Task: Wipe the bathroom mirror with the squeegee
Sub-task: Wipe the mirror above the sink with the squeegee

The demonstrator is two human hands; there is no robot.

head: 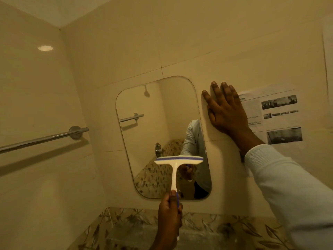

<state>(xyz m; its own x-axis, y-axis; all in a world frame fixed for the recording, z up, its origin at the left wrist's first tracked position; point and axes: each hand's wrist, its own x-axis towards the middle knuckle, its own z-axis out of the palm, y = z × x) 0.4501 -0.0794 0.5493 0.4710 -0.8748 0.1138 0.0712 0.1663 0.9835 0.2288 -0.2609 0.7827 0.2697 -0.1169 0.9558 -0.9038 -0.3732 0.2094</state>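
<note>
Gripping the squeegee (175, 166) by its handle end, the left hand (169, 212) has its fingers curled tight, blade level across the lower mirror (153, 123). The right hand (227, 112) lies flat, fingers straight, on the tiled wall (126, 51) just beside the mirror, touching a printed sheet (273, 114).

I'm facing cream tiled walls (126, 51) in dim, warm yellow light. On the left wall a chrome towel bar (43, 138) runs out from its round mount, with a soft shadow beneath it. Higher up on that wall, a bright patch of glare (45, 48) sits on the glaze. The corner rises at far left to the pale ceiling (59, 9). On the right, a printed sheet (275, 114) with small photos is stuck to the far wall. Near me runs a leaf-patterned tile band (225, 230).
</note>
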